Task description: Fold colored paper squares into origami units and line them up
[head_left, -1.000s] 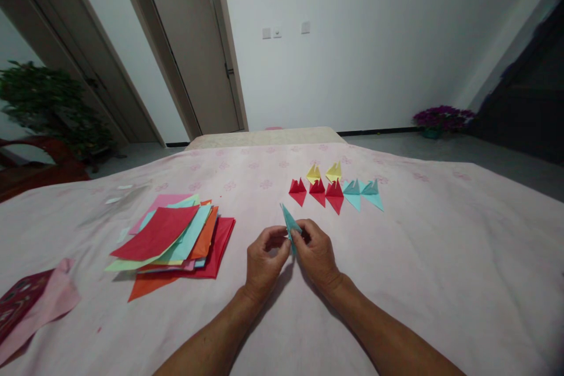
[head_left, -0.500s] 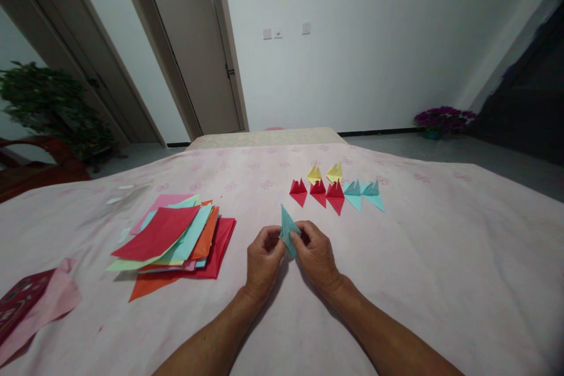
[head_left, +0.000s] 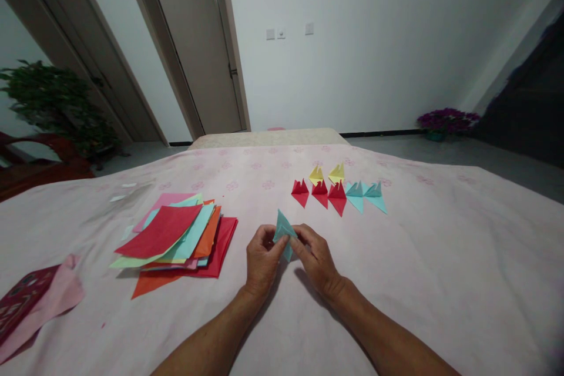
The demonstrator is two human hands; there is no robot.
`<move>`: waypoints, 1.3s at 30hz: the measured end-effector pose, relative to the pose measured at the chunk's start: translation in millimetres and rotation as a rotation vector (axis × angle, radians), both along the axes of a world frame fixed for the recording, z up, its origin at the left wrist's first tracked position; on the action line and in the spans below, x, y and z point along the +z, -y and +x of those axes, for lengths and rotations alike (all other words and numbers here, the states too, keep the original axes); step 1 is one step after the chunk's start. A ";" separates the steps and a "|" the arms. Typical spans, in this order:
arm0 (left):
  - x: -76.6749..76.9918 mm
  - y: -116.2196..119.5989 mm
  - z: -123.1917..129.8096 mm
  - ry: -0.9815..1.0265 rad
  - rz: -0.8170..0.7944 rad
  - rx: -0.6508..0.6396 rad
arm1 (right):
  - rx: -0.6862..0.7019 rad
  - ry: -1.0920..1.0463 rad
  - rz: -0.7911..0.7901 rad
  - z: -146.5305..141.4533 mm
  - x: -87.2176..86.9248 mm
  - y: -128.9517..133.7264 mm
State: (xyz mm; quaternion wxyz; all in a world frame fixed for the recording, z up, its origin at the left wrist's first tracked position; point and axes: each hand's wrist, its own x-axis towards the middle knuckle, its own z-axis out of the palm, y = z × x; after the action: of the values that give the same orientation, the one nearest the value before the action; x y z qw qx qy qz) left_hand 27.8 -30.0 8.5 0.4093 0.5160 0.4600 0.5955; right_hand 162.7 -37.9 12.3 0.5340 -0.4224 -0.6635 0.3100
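Pinched between both hands is a light blue folded paper (head_left: 284, 225), its pointed tip facing up and away from me. My left hand (head_left: 264, 255) grips its left side, thumb on the front. On the right edge, my right hand (head_left: 317, 255) holds it with thumb and fingers. The fingers behind the paper are partly hidden. Beyond the hands stand small folded paper cranes in a group: red cranes (head_left: 337, 197), light blue cranes (head_left: 374, 195) and yellow cranes (head_left: 336, 173).
Left of my hands lies a loose stack of coloured paper sheets (head_left: 161, 232). A dark red packet (head_left: 29, 299) with pink paper (head_left: 61, 294) is at the near left. All rest on a pale pink tablecloth (head_left: 423, 270). A potted plant (head_left: 48, 106) stands beyond the table.
The blue folded paper has turned and tilted slightly left in my hands, showing more of its folded face. My thumbs have come closer together on it. The view has shifted slightly.
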 end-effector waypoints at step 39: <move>2.1 -1.4 -2.3 0.062 -0.048 -0.059 | 0.059 -0.489 -0.329 0.5 -2.7 -9.5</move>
State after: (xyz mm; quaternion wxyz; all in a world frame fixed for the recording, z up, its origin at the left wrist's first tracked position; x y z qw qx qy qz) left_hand 25.5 -28.6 10.6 0.4531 0.5006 0.4458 0.5877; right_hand 163.2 -28.4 9.6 0.5933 -0.3965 -0.4679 0.5214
